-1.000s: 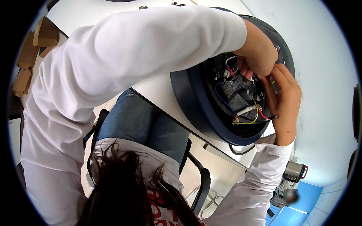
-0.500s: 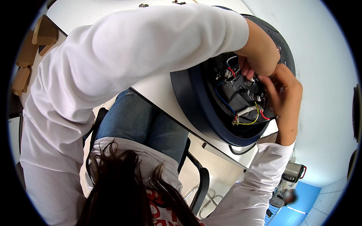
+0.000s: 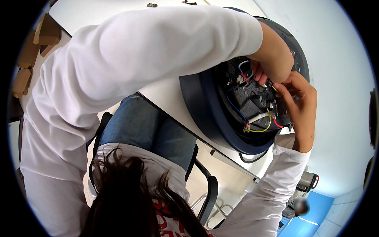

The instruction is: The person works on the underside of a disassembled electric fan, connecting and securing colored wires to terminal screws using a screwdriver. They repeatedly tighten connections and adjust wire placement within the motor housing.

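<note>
A large round appliance [image 3: 197,106] with a dark blue outer wall lies with its inside exposed, showing wires and black, grey-speckled parts. My left hand [image 3: 272,59] reaches over it from the far side, fingers curled down into the middle. A small white piece [image 3: 265,85] shows at its fingertips; what they grip is hidden. Facing it, my right hand [image 3: 302,93] has thumb and fingers pinched on a short stretch of yellow wire [image 3: 274,88]. Closer to me inside the housing run a yellow-green wire [image 3: 264,129], a red wire [image 3: 277,123] and a blue wire [image 3: 236,106].
The appliance stands on a white table [image 3: 166,93], by a pale wall [image 3: 335,79]. Small metal parts [image 3: 152,5] lie at the table's far edge. Below the housing loops a black cable [image 3: 252,160]. Cardboard boxes [image 3: 47,31] sit at far left; another person [image 3: 302,207] is in the background.
The yellow wire now shows at my right fingertips, where it was not visible before. My right hand has shifted slightly toward me; the left stays at nearly the same spot.
</note>
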Available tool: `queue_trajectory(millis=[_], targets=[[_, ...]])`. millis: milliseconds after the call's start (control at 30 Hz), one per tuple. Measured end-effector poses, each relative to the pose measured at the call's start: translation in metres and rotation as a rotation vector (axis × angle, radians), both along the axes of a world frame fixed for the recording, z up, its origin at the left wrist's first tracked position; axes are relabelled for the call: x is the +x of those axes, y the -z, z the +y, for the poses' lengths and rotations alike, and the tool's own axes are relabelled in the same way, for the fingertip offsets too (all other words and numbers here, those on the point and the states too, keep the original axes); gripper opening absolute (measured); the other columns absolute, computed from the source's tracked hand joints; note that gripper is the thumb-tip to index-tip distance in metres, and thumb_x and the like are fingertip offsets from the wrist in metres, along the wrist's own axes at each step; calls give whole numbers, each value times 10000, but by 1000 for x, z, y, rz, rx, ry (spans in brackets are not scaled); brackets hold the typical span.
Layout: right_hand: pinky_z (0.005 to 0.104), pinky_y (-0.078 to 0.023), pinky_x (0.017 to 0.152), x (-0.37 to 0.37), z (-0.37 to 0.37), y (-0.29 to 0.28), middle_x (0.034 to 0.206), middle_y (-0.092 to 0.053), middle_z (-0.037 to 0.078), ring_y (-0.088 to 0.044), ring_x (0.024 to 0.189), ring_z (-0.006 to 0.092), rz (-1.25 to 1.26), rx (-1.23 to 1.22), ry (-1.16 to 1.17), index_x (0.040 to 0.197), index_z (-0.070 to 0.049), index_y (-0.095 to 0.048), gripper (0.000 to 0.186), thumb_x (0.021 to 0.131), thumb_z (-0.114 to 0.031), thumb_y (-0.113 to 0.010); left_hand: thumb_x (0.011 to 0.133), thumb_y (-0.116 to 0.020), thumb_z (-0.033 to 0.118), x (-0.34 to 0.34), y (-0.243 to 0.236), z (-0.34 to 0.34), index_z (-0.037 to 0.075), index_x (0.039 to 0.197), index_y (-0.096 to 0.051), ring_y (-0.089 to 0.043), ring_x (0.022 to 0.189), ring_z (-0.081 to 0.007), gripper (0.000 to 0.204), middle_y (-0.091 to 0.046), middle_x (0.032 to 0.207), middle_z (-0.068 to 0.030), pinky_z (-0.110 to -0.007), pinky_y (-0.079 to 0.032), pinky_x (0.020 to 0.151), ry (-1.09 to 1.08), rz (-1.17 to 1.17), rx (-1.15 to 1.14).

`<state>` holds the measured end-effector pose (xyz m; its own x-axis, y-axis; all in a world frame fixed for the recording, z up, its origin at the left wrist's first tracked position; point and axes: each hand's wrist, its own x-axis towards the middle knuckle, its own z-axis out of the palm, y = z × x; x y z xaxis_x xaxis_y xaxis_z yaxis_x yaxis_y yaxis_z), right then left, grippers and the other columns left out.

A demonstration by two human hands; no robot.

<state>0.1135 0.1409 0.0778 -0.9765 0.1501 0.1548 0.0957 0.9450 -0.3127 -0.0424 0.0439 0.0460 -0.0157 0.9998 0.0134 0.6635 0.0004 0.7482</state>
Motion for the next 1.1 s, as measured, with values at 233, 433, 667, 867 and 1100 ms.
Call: queue_trajectory(millis=[233,433,667,867,1100], targets=[[257,-464,593,-2,1,-3,778,-667,80,-606,620,149,-52,17,35,880,31,-657,93,806,3,-706,821,-550,110,2,1,-3,-33,846,-663,-698,705,-189,185,-718,758,-106,-319,-536,649,-6,-21,-1],[280,-475,604,-3,-5,0,788,-652,98,-625,635,211,18,162,-42,891,12,-666,98,810,-17,-712,780,-614,101,1,1,-6,-30,859,-660,-699,727,-200,160,-715,756,-100,-321,-518,642,-28,-44,-9],[297,-481,622,-5,-5,0,820,-630,114,-624,667,255,55,222,-135,905,11,-647,99,820,-7,-696,770,-642,86,1,-4,-12,-17,892,-670,-696,744,-191,163,-717,774,-101,-310,-510,644,-30,46,24],[300,-486,641,-5,-3,2,850,-625,120,-627,703,266,36,219,-99,912,21,-640,106,822,-1,-691,800,-623,96,-1,-1,-10,-9,885,-665,-692,747,-183,142,-723,799,-95,-306,-511,654,0,-42,-7],[295,-484,638,-4,-2,3,854,-624,114,-623,704,261,93,291,-154,903,14,-646,103,814,3,-697,841,-532,116,-1,1,-11,-14,854,-658,-685,726,-181,181,-712,771,-94,-310,-517,663,-26,-118,24]])
